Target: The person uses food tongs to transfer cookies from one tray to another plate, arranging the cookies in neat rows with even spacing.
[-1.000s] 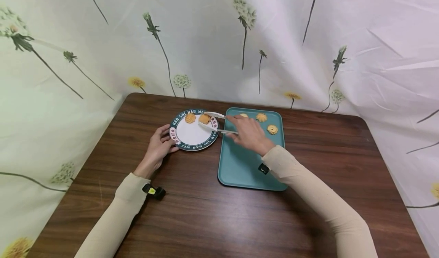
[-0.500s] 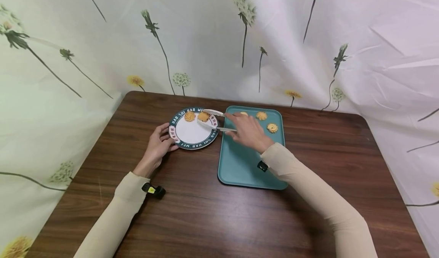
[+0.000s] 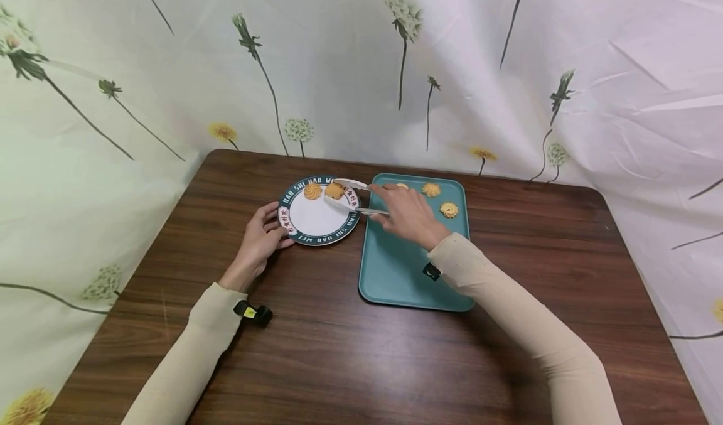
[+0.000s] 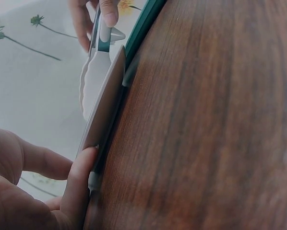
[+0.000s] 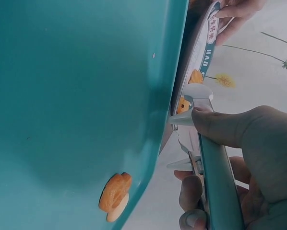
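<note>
My left hand (image 3: 262, 242) holds the near-left rim of a round white plate (image 3: 316, 221) with a dark green lettered border. In the left wrist view the rim sits between its thumb and fingers. My right hand (image 3: 411, 216) grips a pair of tongs (image 3: 369, 211) with pale scalloped ends and green handles. Those ends stand apart over the plate's far right, on either side of a round cookie with dark dots (image 3: 334, 191). Beside it on the plate lies a swirled cookie (image 3: 312, 191). In the right wrist view the tongs (image 5: 219, 179) partly hide the cookies on the plate.
A green rectangular tray (image 3: 395, 280) lies right of the plate, under my right hand. At its far end are a swirled cookie (image 3: 431, 189), a ring-shaped cookie (image 3: 449, 209) and another cookie (image 3: 402, 186) partly hidden by the hand. A flowered cloth (image 3: 350, 86) hangs behind the wooden table (image 3: 316, 349).
The tongs' ends and the dotted cookie have shifted very slightly left and back over the plate. Both hands keep their holds almost still.
</note>
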`<action>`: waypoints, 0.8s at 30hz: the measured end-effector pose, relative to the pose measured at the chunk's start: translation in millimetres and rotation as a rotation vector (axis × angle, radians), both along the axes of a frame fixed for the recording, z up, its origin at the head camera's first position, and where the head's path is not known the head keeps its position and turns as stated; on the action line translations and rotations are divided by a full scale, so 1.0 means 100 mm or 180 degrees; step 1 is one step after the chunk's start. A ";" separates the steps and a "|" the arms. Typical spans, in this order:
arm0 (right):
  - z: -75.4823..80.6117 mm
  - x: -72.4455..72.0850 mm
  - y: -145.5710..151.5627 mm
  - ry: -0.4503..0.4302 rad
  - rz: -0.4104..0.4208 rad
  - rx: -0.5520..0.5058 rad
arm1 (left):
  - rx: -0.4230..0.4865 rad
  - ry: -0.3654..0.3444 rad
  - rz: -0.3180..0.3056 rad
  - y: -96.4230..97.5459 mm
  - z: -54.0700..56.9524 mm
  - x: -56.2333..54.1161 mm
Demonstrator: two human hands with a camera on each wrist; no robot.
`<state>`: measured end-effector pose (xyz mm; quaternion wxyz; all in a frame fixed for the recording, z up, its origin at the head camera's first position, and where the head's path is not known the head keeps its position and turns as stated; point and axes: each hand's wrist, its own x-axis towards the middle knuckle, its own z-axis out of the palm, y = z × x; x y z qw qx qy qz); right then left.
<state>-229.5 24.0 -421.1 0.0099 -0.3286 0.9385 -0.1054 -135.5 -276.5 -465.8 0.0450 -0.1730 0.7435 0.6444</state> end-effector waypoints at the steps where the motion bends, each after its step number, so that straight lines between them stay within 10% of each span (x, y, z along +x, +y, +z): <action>1: 0.00 0.00 0.00 0.0006 -0.0001 0.0010 | -0.0003 0.0000 -0.0002 0.00 0.00 0.00; 24: -0.03 0.00 0.00 0.0041 0.0027 -0.0006 | 0.0024 0.0011 -0.0014 0.00 0.00 0.00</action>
